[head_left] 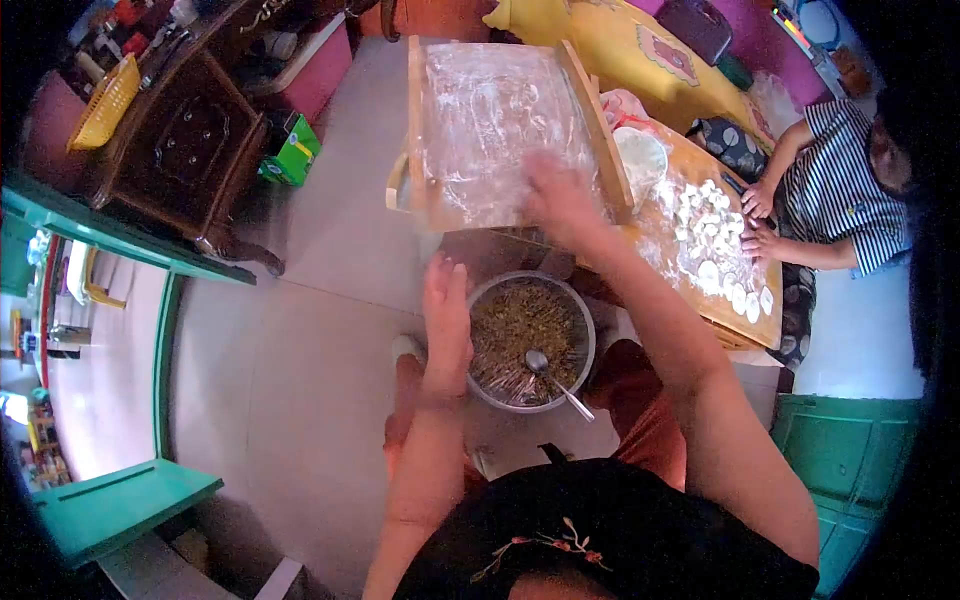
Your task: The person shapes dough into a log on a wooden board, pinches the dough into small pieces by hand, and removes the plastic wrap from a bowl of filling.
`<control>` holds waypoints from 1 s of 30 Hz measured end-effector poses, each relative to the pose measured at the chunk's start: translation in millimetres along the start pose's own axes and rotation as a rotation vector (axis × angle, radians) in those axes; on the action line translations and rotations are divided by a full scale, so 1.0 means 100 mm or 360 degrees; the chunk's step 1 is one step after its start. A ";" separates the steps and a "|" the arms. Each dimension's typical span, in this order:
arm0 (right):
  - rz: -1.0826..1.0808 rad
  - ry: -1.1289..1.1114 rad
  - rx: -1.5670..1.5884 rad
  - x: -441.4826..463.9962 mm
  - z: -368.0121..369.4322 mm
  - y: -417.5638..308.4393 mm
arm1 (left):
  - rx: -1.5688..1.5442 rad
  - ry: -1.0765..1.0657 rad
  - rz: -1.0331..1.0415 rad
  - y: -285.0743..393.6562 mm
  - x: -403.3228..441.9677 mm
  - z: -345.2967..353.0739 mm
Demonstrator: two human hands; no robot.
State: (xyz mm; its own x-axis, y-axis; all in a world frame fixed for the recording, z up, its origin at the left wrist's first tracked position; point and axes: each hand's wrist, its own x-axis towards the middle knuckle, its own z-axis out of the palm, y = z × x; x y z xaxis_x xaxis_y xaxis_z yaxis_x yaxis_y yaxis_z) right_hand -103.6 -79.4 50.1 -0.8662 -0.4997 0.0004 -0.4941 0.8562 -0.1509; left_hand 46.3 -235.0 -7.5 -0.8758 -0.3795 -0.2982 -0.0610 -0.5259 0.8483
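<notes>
Smeared by motion, my right hand [562,200] is over the near right part of a flour-dusted wooden tray [490,110]; its fingers and anything in them cannot be made out. My left hand [447,305] is held beside the left rim of a metal bowl [588,350], fingers stretched out, nothing in it. Chopped filling [515,320] fills the bowl, and a metal spoon [538,362] rests on it with its handle over the rim.
At the right, a floured wooden board [650,235] carries small dough pieces [705,215] and flat rounds [738,298]. A person in a striped shirt [835,180] has both hands at its edge. A white basin [640,155] stands near the tray. Dark carved furniture [185,130] is at the left.
</notes>
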 end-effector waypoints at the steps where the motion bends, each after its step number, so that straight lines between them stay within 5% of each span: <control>1: 0.0199 0.0152 -0.0030 0.05 0.11 0.17 | 0.0005 -0.0005 0.0018 -0.01 0.00 0.00; 7: 0.0265 0.0383 -0.0039 1.10 0.32 0.53 | 0.0005 -0.0337 -0.0322 -0.30 -0.10 0.13; 13: -0.0483 0.0144 -0.0039 1.43 0.41 0.07 | 0.0190 -0.0685 -0.0385 -0.37 -0.18 0.27; 16: -0.1020 0.0104 0.0036 1.04 0.29 -0.25 | -0.0036 -0.0177 -0.0399 -0.20 -0.14 0.28; 22: -0.1416 -0.0174 0.0027 0.53 -0.01 -0.29 | -0.0906 -0.0055 -0.0330 -0.10 0.25 0.00; 30: -0.1157 -0.0007 0.0191 0.56 0.18 -0.39 | -0.1125 -0.0217 -0.0809 0.07 0.45 0.01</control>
State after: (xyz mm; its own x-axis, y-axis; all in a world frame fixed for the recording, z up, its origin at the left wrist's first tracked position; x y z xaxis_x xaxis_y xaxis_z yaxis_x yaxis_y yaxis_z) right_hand -131.5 -143.0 37.7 -0.3223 -0.9365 0.1378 -0.9317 0.2881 -0.2213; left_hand 6.5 -255.5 -14.2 -0.8756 0.0990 -0.4728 -0.1879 -0.9715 0.1444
